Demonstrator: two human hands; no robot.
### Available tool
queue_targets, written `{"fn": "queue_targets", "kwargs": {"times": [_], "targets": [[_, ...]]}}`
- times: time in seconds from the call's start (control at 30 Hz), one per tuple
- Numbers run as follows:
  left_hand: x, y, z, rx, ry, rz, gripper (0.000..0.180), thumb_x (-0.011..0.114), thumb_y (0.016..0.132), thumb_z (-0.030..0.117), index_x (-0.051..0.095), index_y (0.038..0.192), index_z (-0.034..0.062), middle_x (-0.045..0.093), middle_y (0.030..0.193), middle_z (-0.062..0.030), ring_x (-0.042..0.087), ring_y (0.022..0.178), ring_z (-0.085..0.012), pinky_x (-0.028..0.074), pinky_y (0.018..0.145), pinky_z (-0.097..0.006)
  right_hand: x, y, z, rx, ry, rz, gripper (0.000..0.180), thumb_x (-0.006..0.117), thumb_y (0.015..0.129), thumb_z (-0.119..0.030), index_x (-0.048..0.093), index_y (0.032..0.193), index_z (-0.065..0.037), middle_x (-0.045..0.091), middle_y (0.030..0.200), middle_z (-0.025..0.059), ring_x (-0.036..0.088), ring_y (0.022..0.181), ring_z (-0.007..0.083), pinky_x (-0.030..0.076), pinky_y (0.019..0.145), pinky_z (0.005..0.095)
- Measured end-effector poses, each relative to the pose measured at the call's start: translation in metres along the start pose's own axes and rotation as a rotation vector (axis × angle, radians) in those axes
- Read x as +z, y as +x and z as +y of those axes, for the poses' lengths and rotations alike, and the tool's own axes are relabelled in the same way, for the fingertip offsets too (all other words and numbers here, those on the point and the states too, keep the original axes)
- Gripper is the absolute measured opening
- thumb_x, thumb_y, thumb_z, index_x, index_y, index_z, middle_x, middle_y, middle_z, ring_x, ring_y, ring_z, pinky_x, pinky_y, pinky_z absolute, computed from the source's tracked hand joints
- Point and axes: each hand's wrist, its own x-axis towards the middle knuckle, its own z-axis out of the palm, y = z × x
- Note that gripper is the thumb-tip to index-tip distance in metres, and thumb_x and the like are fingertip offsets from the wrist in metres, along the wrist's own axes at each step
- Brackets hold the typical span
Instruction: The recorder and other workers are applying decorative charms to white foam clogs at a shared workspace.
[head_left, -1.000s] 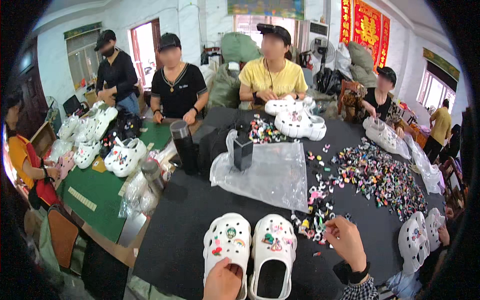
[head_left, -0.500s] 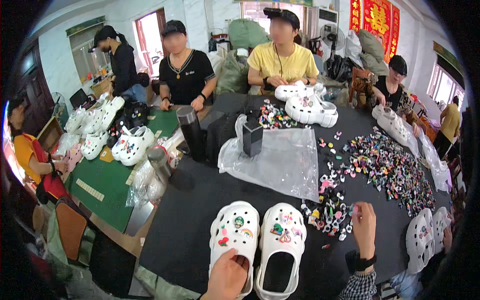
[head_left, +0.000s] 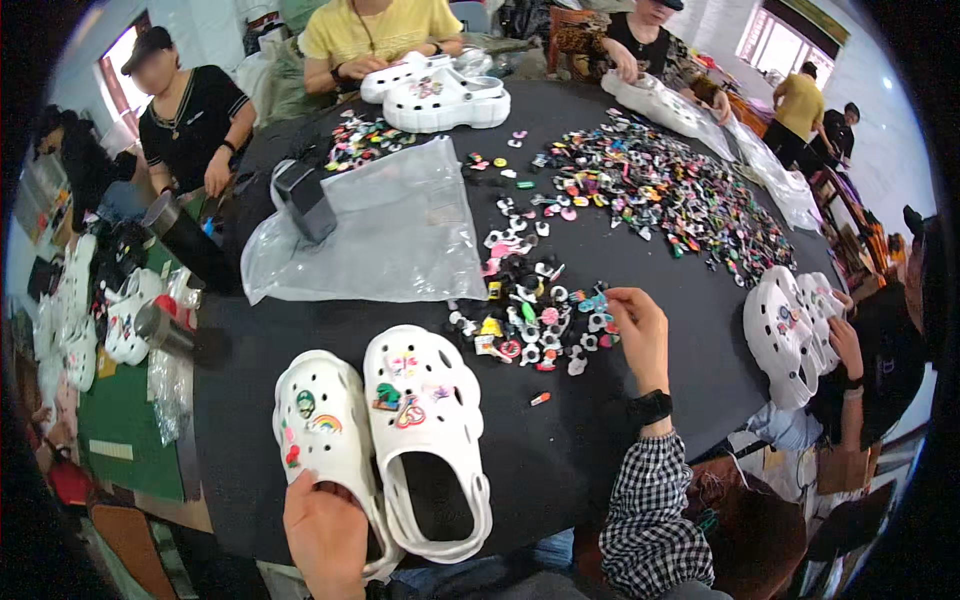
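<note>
workshop | black worktable (head_left: 700,350) | charm heaps (head_left: 530,312) | white clogs (head_left: 425,435) | co-workers (head_left: 195,125)

bright, fairly even indoor daylight. far to the upper right of the right-hand fingers (head_left: 634,302), a window (head_left: 787,38) glows nearly white; far to their upper left, a tall opening (head_left: 120,65) is washed out too. left of the fingers, a clear plastic bag (head_left: 390,230) shows pale glare. the black tabletop (head_left: 560,470) beneath them hardly shows shadows. charms (head_left: 550,315) beside the fingers look reasonably crisp. farthest from them, fisheye edges curve, soften and fall to black.
</note>
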Motion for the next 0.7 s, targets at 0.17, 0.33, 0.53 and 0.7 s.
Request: {"fn": "queue_targets", "kwargs": {"times": [0.17,0.33,0.53,0.7], "targets": [[0.02,-0.011,-0.005,-0.084,-0.032,-0.101,0.034,0.046,0.098,0.022,0.054,0.069,0.0061,0.055,0.062,-0.0043,0.05,0.06,-0.0162,0.04,0.065,-0.035,-0.017,0.001,0.001,-0.012,-0.139,0.021,0.014,0.06,0.084,-0.002,0.068,0.095,-0.003,0.065,0.091,0.0104,0.063,0.08,0.0212,0.05,0.071,0.0305],[0.018,-0.01,-0.007,-0.098,-0.053,-0.087,0.03,0.05,0.096,0.02,0.059,0.072,0.0052,0.06,0.065,-0.0031,0.056,0.065,-0.0165,0.044,0.068,-0.033,-0.007,0.005,-0.007,-0.292,-0.334,-0.065,0.018,0.065,0.079,-0.004,0.068,0.096,-0.006,0.064,0.098,0.0097,0.057,0.095,0.0302,0.046,0.085,0.0387],[0.024,0.0,-0.014,0.097,0.124,-0.002,0.034,0.051,0.09,0.018,0.053,0.12,0.0007,0.06,0.12,-0.0112,0.054,0.112,-0.023,0.037,0.101,-0.037,0.021,0.018,-0.003,-0.41,-0.528,-0.199,0.018,0.065,0.076,-0.005,0.068,0.095,-0.006,0.065,0.095,0.0096,0.06,0.092,0.0298,0.047,0.081,0.0408],[0.012,0.001,-0.013,-0.009,-0.022,-0.21,0.03,0.053,0.09,0.012,0.053,0.117,-0.0012,0.061,0.114,-0.0103,0.054,0.111,-0.0219,0.039,0.099,-0.034,0.001,0.017,-0.017,-0.26,-0.347,-0.19,0.017,0.064,0.079,-0.004,0.064,0.096,-0.001,0.066,0.091,0.0149,0.065,0.087,0.0297,0.049,0.077,0.0365]]}}
